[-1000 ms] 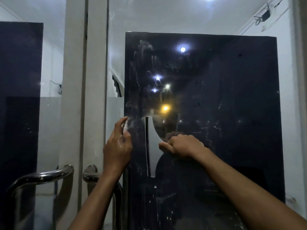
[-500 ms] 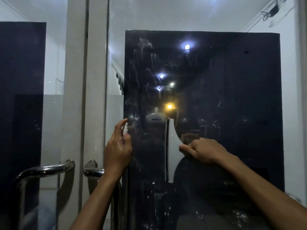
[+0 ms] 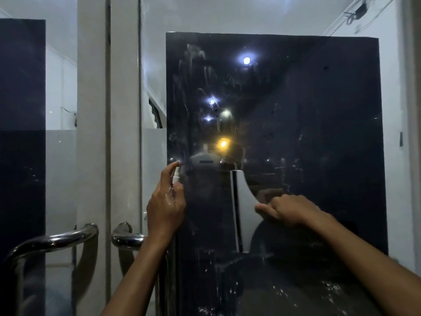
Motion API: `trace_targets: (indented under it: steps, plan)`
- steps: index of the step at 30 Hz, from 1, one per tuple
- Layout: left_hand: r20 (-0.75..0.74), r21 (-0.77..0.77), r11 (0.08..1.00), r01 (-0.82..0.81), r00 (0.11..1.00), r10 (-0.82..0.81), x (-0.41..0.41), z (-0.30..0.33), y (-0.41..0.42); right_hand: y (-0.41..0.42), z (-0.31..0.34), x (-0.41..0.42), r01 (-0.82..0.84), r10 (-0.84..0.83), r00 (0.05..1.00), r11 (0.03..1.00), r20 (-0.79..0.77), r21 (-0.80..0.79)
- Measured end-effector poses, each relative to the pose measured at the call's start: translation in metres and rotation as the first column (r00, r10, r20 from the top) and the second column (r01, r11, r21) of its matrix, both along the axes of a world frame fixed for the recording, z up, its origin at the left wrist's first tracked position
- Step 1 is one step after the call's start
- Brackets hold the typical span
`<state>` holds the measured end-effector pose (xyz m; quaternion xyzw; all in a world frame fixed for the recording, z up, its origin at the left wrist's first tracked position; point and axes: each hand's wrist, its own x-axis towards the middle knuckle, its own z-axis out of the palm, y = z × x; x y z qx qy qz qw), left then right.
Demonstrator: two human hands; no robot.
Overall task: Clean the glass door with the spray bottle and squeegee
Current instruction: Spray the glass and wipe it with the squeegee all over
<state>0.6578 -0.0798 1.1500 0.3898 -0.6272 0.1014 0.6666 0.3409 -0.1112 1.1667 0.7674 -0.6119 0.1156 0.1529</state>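
Left hand (image 3: 165,208) grips small white spray bottle (image 3: 176,176); right hand (image 3: 290,209) grips flared white squeegee (image 3: 242,201) against streaky dark glass door (image 3: 319,110)

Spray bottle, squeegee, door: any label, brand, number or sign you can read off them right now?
None can be read.
Spray bottle: small, mostly hidden by the left hand; no label shows.
Squeegee: plain white, held by the right hand; no marking shows.
Glass door: only streaks and light reflections.
Small dark wall fitting: too small to tell.
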Motion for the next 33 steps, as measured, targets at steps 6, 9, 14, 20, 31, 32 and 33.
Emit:
trace_targets:
  steps: [6, 9, 14, 20, 31, 32, 33]
  plan:
    - [-0.013, 0.009, 1.000, -0.001, 1.000, 0.002, -0.002, -0.002, 0.000, 0.017, -0.008, -0.051, 0.042, -0.037, 0.998, 0.994, 0.058, -0.096]
    - [-0.003, 0.014, 1.000, -0.003, 1.000, 0.003, -0.004, -0.001, 0.000, 0.019, -0.001, -0.028, -0.049, 0.071, 0.990, 0.981, 0.118, -0.186]
    - [-0.002, 0.010, 1.000, 0.001, 1.000, -0.001, -0.006, 0.003, 0.003, 0.019, 0.023, 0.065, -0.209, 0.229, 0.971, 0.951, 0.064, -0.229]
    - [-0.049, -0.039, 0.999, -0.033, 0.998, 0.031, 0.012, 0.012, 0.006, 0.012, 0.048, 0.126, -0.210, 0.400, 0.795, 0.887, 0.456, -0.412]
    - [-0.091, -0.029, 0.999, -0.034, 0.995, 0.031, 0.006, 0.004, -0.002, 0.013, -0.111, 0.135, -0.126, 0.169, 0.460, 0.984, 0.872, -0.125]
    - [-0.088, -0.022, 0.999, -0.024, 0.996, 0.022, 0.004, 0.003, -0.002, 0.017, -0.126, 0.133, -0.133, 0.160, 0.448, 0.985, 0.880, -0.112]
    - [-0.083, -0.016, 1.000, -0.013, 0.996, 0.011, 0.002, 0.002, -0.001, 0.021, -0.138, 0.131, -0.140, 0.164, 0.433, 0.984, 0.887, -0.113]
